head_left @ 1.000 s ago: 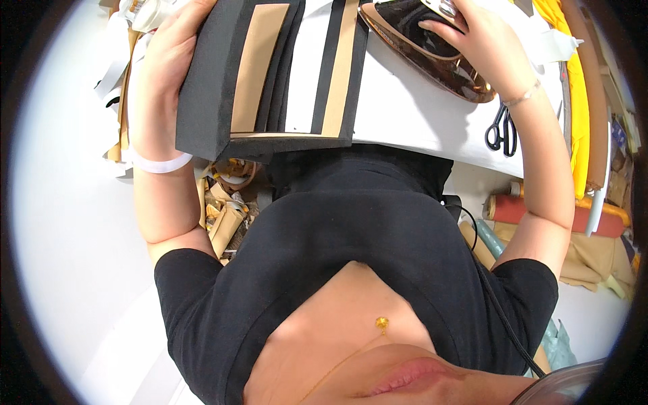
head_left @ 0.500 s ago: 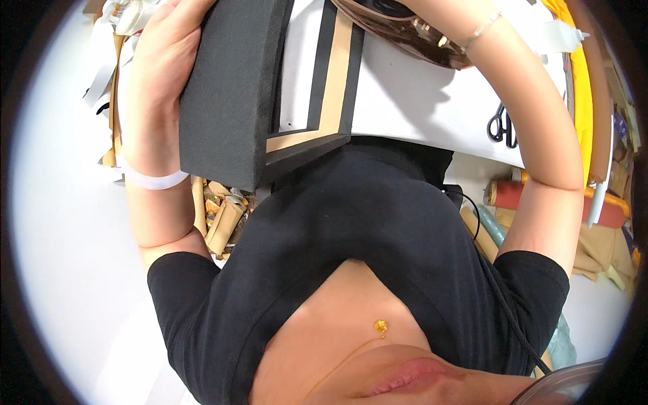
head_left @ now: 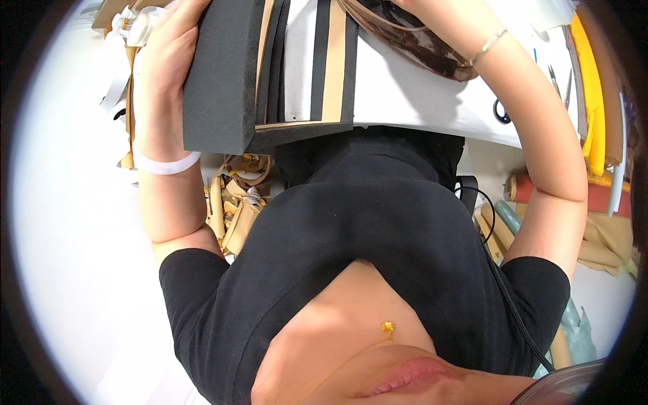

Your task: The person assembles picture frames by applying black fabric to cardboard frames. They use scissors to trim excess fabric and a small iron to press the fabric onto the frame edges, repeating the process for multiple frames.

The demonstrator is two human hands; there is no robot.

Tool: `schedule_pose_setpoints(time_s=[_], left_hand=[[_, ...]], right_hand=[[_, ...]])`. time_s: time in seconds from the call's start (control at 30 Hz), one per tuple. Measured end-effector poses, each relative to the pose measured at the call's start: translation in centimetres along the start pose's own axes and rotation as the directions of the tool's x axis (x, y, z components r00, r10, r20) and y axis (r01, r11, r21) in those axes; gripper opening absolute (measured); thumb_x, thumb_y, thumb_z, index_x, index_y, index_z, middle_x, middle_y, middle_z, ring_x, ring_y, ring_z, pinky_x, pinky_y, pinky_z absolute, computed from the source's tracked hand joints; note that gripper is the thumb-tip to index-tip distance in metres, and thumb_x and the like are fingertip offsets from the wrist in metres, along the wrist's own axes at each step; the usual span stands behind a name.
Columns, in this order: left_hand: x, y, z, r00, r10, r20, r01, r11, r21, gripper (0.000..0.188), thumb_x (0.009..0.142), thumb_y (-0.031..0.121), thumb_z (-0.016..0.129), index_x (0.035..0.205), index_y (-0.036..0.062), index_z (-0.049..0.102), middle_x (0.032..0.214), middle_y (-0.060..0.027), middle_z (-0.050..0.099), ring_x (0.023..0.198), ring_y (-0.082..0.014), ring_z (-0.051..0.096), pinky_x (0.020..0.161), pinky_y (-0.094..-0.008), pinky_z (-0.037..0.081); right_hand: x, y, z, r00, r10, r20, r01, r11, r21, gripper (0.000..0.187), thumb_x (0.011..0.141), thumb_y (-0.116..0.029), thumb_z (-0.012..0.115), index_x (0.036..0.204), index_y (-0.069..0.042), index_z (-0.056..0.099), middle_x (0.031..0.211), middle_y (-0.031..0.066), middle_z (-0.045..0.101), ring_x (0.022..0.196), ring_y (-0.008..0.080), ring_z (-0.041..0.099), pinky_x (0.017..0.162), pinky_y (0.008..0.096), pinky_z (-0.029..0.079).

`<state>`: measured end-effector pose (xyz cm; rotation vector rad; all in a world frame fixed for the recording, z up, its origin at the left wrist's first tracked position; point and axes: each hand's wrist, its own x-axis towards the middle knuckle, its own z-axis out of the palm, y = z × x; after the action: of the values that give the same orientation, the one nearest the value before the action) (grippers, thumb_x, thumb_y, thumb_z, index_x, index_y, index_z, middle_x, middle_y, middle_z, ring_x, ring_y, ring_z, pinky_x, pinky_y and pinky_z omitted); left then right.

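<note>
Tilted since prev frame, baring more inside: black box (head_left: 270, 74), upper L of ctr. L hand (head_left: 174, 44) against outer wall (head_left: 217, 88), prob. steadying it; R hand (head_left: 439, 17) by glossy iron (head_left: 412, 44), top edge. Fingertips cropped, can't tell grip.

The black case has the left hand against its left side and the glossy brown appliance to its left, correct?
Not quite: the head view shows the glossy brown appliance to the right of the black case. The left hand is indeed against the case's left side.
</note>
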<state>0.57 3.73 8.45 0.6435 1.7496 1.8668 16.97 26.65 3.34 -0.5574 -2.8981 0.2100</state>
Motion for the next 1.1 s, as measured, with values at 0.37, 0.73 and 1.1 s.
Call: schedule_pose_setpoints(time_s=[0.37,0.73,1.1], left_hand=[[0.2,0.9,3.1,0.995,-0.059,0.079,0.048,0.99,0.131,0.027,0.104,0.021,0.062,0.118,-0.0008,0.07,0.103,-0.004,0.074,0.088,-0.0095,0.067,0.077,-0.0208,0.052],[-0.8,1.4,3.7,0.999,-0.01,0.049,-0.005,0.958,0.287,0.026,0.103,0.023,0.063,0.109,-0.001,0.072,0.099,-0.004,0.074,0.085,-0.0093,0.066,0.073,-0.0202,0.051],[-3.7,1.9,4.1,0.979,-0.048,0.196,0.055,0.998,-0.032,0.025,0.103,0.019,0.063,0.115,-0.0009,0.069,0.103,-0.0104,0.074,0.089,-0.0124,0.07,0.077,-0.0211,0.057]], right_hand=[[1.3,-4.9,-0.4,0.939,-0.33,0.1,0.345,0.902,-0.26,0.022,0.094,-0.019,0.061,0.096,-0.003,0.076,0.083,0.0177,0.072,0.082,0.0336,0.074,0.076,0.0412,0.059],[-3.6,-3.7,-0.2,1.0,-0.013,0.019,0.011,0.994,0.106,0.025,0.096,-0.025,0.062,0.099,0.0,0.063,0.08,0.0217,0.07,0.08,0.0386,0.072,0.073,0.0452,0.058],[0.4,-5.6,2.8,0.938,-0.347,0.017,0.337,0.896,-0.289,0.022,0.093,-0.016,0.06,0.092,-0.001,0.077,0.087,0.0183,0.072,0.082,0.0308,0.074,0.073,0.0385,0.059]])
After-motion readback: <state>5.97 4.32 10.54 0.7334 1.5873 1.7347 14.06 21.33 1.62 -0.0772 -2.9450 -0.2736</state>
